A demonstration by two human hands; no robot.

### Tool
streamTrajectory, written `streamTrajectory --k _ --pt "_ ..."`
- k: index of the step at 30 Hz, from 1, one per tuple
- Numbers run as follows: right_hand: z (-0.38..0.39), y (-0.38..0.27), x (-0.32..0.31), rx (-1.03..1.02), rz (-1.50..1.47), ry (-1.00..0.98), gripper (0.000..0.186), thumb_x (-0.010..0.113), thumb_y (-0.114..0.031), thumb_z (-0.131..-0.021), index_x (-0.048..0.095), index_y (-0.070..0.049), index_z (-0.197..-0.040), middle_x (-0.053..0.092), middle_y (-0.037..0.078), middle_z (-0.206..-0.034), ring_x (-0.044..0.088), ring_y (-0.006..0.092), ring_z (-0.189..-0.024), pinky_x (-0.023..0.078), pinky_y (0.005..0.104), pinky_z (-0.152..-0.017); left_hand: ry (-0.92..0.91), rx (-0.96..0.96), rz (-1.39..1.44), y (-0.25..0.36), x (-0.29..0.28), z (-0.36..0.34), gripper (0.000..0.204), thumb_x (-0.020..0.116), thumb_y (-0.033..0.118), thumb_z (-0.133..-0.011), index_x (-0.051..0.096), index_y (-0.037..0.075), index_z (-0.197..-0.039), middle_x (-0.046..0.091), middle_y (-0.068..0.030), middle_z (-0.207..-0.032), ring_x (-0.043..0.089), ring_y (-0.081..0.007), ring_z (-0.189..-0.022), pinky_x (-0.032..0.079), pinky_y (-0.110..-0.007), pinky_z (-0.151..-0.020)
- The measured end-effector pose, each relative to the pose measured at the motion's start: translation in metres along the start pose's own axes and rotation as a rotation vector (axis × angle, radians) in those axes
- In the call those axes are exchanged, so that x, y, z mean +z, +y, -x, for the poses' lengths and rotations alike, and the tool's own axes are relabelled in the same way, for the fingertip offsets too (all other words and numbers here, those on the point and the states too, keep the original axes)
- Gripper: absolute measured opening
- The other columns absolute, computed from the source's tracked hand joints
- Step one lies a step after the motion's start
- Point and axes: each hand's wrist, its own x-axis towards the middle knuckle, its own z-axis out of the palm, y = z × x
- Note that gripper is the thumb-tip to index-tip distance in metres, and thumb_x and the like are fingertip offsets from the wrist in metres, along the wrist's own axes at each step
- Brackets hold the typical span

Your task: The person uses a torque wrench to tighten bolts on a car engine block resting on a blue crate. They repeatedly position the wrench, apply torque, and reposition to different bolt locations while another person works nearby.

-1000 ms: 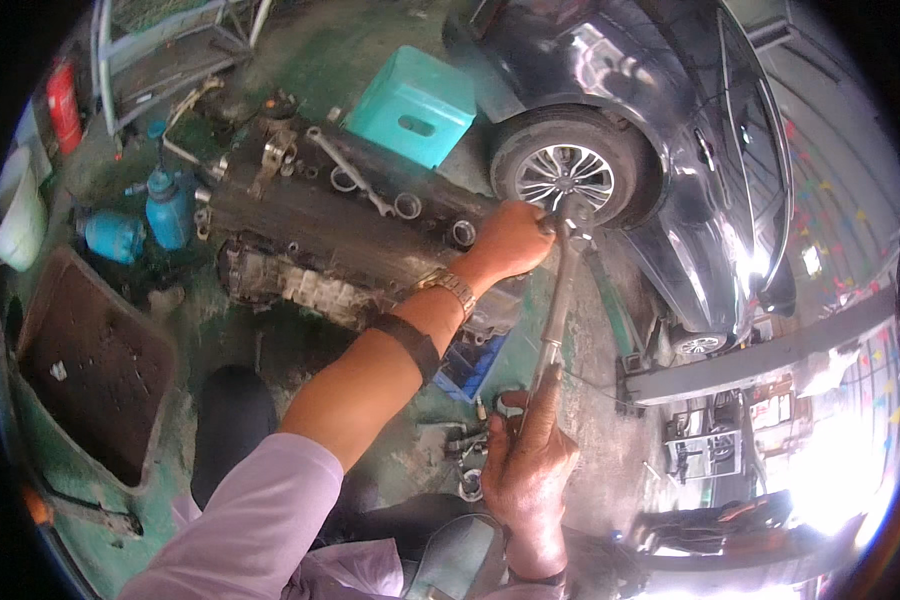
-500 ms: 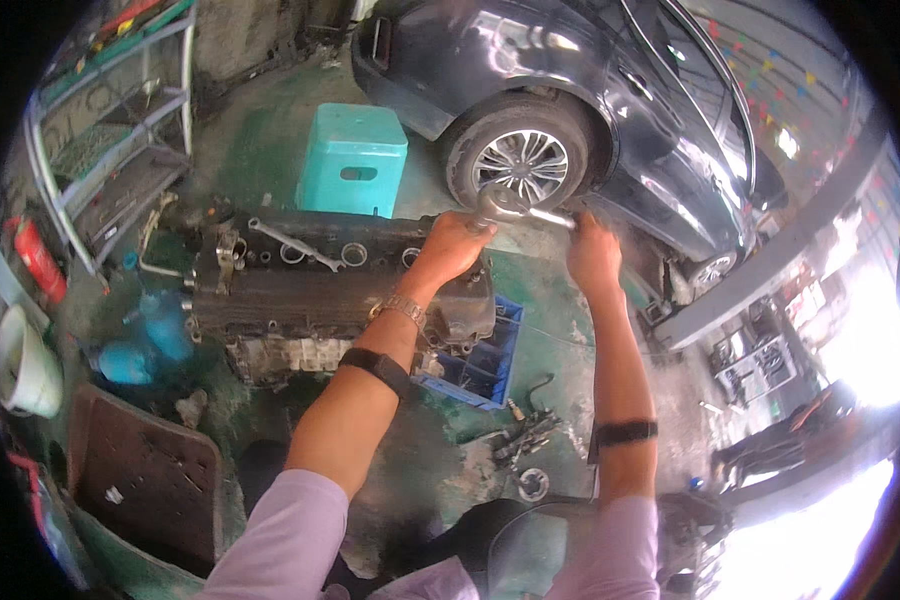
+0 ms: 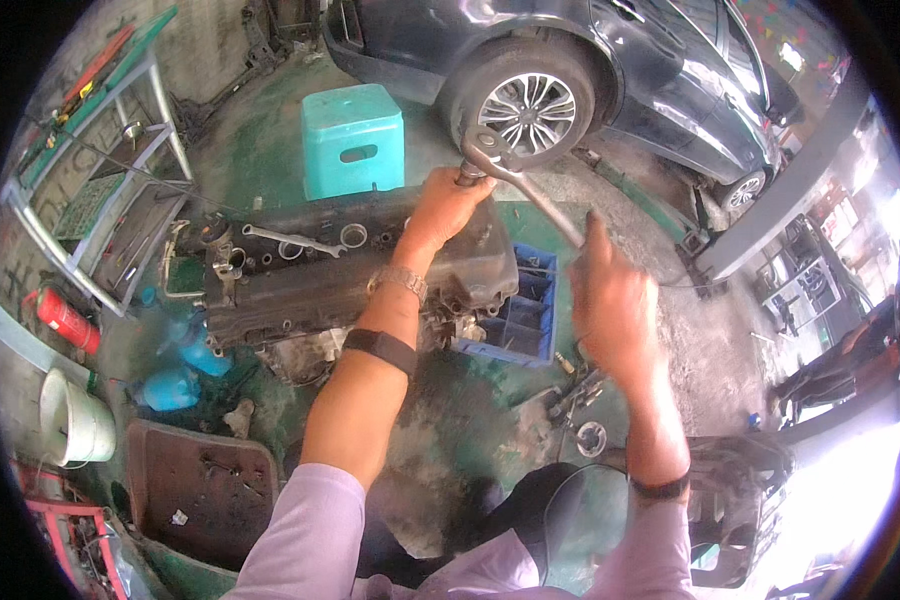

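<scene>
The right hand has swung to the left hand's four o'clock, both gripping the ratchet wrench, whose head sits at the left's one o'clock.

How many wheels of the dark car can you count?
2: the nearer wheel, right of the turquoise stool, and the farther wheel, left of the grey post. Any on the far side are hidden.

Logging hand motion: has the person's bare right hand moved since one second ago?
Yes: the right hand has gone up, from lower than the blue rectangular divided plastic tray to level with it in view.
</scene>
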Motion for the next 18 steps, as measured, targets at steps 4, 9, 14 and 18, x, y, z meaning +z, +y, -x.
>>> streamTrajectory --k 4,9,14,18 --pt "0.049 -0.053 -0.006 -0.323 0.043 0.003 0.061 0.063 -0.009 -0.083 0.044 0.010 -0.137 0.041 0.042 -0.135 0.065 0.0400 -0.081 0.057 0.0408 -0.066 -0.011 0.034 -0.011 0.000 -0.001 0.004 0.031 0.070 0.026 -0.089 0.066 -0.002 -0.076 0.059 -0.0014 -0.061 0.049 -0.0120 -0.056 0.039 -0.032 -0.053" --pt "0.053 -0.081 -0.011 -0.437 -0.098 0.055 0.060 0.056 -0.005 -0.078 0.046 0.011 -0.135 0.032 0.054 -0.133 0.065 0.0393 -0.083 0.056 0.0362 -0.056 0.026 0.073 0.034 0.002 0.000 0.006 0.028 0.069 0.023 -0.090 0.055 0.008 -0.071 0.048 0.0020 -0.055 0.041 -0.0083 -0.044 0.033 -0.028 -0.043" --pt "0.029 -0.048 -0.021 -0.367 -0.098 0.180 0.059 0.066 -0.011 -0.081 0.049 0.008 -0.134 0.060 0.035 -0.117 0.067 0.0331 -0.067 0.055 0.0373 -0.057 -0.018 -0.080 0.265 0.004 -0.002 0.006 0.030 0.067 0.020 -0.092 0.049 0.010 -0.070 0.042 0.0040 -0.052 0.039 -0.0084 -0.042 0.030 -0.027 -0.042" --pt "-0.009 0.017 -0.018 -0.112 0.016 0.117 0.046 0.073 -0.025 -0.082 0.062 -0.008 -0.123 0.069 0.018 -0.077 0.069 0.0317 -0.071 0.052 0.0412 -0.058 0.000 -0.090 0.343 0.005 -0.002 0.009 0.031 0.066 0.020 -0.093 0.048 0.011 -0.069 0.040 0.0053 -0.052 0.036 -0.0074 -0.042 0.028 -0.026 -0.042"
